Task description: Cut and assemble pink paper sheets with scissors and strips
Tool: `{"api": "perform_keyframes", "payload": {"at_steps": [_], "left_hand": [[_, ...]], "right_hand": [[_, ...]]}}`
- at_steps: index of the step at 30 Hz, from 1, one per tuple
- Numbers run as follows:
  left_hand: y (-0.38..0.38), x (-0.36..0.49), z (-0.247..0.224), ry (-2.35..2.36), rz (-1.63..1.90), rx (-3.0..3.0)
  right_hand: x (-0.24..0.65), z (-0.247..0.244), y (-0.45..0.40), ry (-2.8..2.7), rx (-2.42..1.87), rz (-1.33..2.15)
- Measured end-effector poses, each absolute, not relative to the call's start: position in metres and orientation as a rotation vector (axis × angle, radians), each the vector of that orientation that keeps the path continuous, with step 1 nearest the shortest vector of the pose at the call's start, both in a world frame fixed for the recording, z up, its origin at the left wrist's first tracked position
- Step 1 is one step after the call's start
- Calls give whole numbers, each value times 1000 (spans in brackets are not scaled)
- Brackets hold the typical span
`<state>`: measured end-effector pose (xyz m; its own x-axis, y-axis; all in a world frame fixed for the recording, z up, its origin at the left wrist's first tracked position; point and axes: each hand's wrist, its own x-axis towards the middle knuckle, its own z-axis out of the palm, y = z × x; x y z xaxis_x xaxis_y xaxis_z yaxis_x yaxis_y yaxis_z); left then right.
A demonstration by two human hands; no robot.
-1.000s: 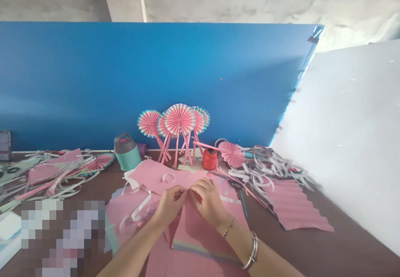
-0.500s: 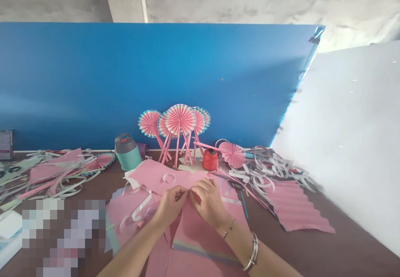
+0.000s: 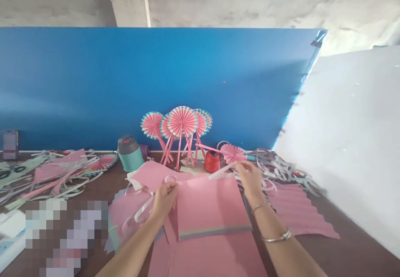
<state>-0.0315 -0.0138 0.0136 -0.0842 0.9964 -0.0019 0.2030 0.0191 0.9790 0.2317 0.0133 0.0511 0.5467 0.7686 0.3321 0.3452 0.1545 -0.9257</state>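
Observation:
My left hand (image 3: 165, 195) pinches the upper left corner of a pink paper sheet (image 3: 212, 204) with a coloured band along its near edge. My right hand (image 3: 250, 179), up at the sheet's upper right, has its fingers closed on a thin white strip (image 3: 221, 171). The strip slants down from those fingers to the sheet's far edge. Beneath lies more pink paper (image 3: 209, 256). Left of my left hand, a curled white strip (image 3: 144, 207) rests on other pink sheets.
Pink pleated paper fans (image 3: 183, 120) on crossed sticks stand against the blue panel (image 3: 187, 68). Near them are a red thread spool (image 3: 212, 161) and a teal-and-grey flask (image 3: 130, 154). Loose white strips (image 3: 278, 166) and wavy pink paper (image 3: 303, 210) lie at right; scissors (image 3: 12, 170) far left.
My hands, earlier together at the sheet's far edge, are apart. My right hand has moved right and up with the white strip; my left hand has shifted slightly left.

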Motion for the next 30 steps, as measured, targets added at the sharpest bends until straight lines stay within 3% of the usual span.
{"api": "perform_keyframes", "payload": {"at_steps": [6, 9, 14, 17, 19, 24, 30], "left_hand": [[-8, -40, 11, 1460, 1186, 1298], [-7, -40, 10, 1463, 1158, 1308], [-8, -40, 7, 1430, 1060, 1378], [-7, -40, 3, 1384, 1000, 1422], [-7, -40, -1, 1349, 965, 1447], [-5, -41, -7, 1319, 857, 1516], [-10, -43, 0, 1426, 819, 1786]], "right_hand": [[341, 71, 20, -268, -1391, 98], [373, 72, 14, -157, -1355, 47], [373, 60, 11, -814, -1739, 193], [343, 52, 11, -1218, -1920, -19], [314, 47, 9, -1407, -1881, -82], [247, 32, -7, -2044, -1434, 226], [227, 15, -20, -2287, -1395, 208]]}}
